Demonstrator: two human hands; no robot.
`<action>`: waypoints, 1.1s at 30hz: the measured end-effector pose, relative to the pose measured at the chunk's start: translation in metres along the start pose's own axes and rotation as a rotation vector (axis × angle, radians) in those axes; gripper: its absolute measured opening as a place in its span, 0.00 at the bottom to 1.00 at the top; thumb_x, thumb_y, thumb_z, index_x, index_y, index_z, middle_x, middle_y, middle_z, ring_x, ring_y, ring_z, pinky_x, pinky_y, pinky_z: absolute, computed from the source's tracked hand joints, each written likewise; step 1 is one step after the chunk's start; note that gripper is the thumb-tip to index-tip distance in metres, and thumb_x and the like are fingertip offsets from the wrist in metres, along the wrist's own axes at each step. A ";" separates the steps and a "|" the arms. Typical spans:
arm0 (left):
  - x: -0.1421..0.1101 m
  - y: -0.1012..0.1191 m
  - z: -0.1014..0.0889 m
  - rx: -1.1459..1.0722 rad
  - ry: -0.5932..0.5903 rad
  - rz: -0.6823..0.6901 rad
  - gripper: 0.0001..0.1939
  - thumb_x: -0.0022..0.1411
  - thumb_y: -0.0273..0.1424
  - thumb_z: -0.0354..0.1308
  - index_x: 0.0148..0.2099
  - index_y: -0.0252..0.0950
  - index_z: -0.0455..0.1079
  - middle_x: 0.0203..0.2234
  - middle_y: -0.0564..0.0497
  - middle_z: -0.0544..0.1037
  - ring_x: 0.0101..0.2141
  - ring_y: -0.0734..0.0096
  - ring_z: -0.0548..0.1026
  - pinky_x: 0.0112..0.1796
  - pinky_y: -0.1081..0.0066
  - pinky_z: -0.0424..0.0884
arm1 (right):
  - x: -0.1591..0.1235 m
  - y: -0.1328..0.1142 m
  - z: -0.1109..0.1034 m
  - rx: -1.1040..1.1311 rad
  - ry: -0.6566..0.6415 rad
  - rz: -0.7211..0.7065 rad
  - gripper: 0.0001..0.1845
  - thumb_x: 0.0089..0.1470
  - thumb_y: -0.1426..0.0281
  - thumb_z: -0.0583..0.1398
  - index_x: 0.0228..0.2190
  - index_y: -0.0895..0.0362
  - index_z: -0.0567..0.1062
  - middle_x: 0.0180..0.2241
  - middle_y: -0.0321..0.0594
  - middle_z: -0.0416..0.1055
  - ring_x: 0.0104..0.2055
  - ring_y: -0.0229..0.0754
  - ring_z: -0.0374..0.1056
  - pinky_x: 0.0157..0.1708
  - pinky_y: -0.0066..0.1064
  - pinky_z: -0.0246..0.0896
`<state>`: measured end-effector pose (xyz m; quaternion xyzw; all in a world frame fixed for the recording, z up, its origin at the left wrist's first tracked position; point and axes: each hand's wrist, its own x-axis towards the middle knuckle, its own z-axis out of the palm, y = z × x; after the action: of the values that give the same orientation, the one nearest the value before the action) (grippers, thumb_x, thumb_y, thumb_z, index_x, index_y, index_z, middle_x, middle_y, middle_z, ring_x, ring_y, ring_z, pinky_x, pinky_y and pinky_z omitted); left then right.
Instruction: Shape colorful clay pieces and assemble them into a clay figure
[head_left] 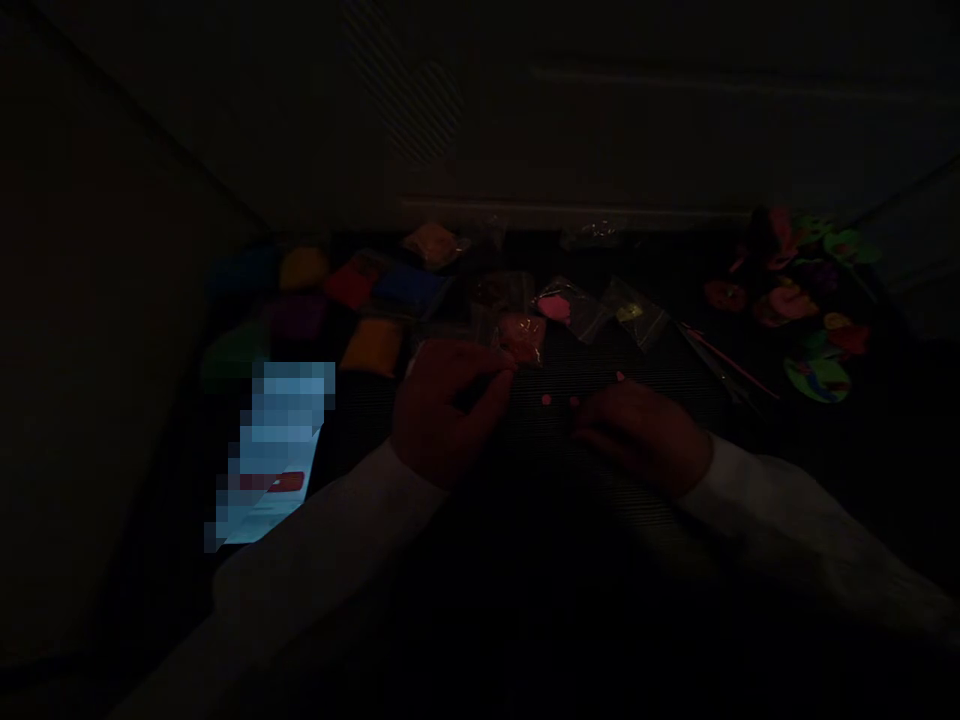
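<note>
Pink clay dots point(546, 400) are what I've got in front of me, three tiny ones sitting on my ribbed black mat point(637, 370), right between my hands. Sorry about the lighting, it's super dim in here. My left hand point(450, 410) is up by a clear bag of reddish clay point(523, 338), with the fingers point(495, 372) bunched together and the tips almost at the bag, but I honestly can't tell from this shot if they're pinching anything. My right hand point(641, 435) sits lower, curled over with the fingertips point(583, 420) just beside the dots, and I can't make out anything held there either.

Past my hands there's a bunch of soft clay packs: a yellow pack point(304, 267), a red pack point(352, 282), a blue pack point(409, 290) and an orange pack point(373, 345), plus a few darker ones. Over to the right are some thin pink tools point(727, 360) and a pile of colorful cut-out shapes point(787, 300). My phone point(270, 450) is lit up on the left, but its screen is blurred out. Both my sleeves point(322, 570) are white.
</note>
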<state>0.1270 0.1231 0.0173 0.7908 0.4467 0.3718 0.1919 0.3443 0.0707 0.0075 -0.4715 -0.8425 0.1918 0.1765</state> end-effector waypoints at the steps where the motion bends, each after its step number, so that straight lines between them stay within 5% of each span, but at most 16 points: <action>1: 0.000 0.000 0.000 0.002 -0.007 -0.001 0.05 0.53 0.30 0.55 0.34 0.40 0.70 0.31 0.53 0.74 0.35 0.69 0.70 0.37 0.65 0.68 | 0.001 0.001 0.001 -0.032 -0.004 -0.020 0.08 0.53 0.68 0.53 0.33 0.56 0.70 0.34 0.39 0.71 0.37 0.39 0.66 0.45 0.40 0.53; 17: 0.001 0.002 0.000 0.018 -0.011 -0.007 0.04 0.53 0.31 0.54 0.32 0.39 0.70 0.29 0.52 0.74 0.34 0.68 0.70 0.37 0.65 0.68 | -0.006 -0.001 -0.003 -0.222 0.021 -0.120 0.16 0.52 0.63 0.54 0.43 0.55 0.69 0.35 0.39 0.71 0.36 0.40 0.63 0.41 0.38 0.49; 26: -0.001 0.002 0.000 0.049 -0.035 -0.060 0.05 0.53 0.32 0.53 0.33 0.42 0.69 0.31 0.54 0.74 0.34 0.69 0.71 0.37 0.67 0.69 | -0.014 -0.006 0.000 -0.397 0.028 -0.156 0.16 0.51 0.63 0.54 0.44 0.47 0.69 0.28 0.34 0.69 0.33 0.40 0.58 0.42 0.43 0.47; 33: 0.000 0.000 0.001 0.022 -0.020 -0.037 0.04 0.53 0.32 0.54 0.33 0.42 0.69 0.30 0.54 0.74 0.34 0.68 0.71 0.36 0.66 0.68 | -0.013 -0.008 0.000 -0.413 0.060 -0.135 0.15 0.51 0.62 0.54 0.40 0.52 0.72 0.29 0.35 0.70 0.33 0.40 0.58 0.41 0.41 0.48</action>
<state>0.1280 0.1225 0.0165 0.7881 0.4634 0.3554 0.1946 0.3449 0.0562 0.0096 -0.4458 -0.8878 -0.0110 0.1135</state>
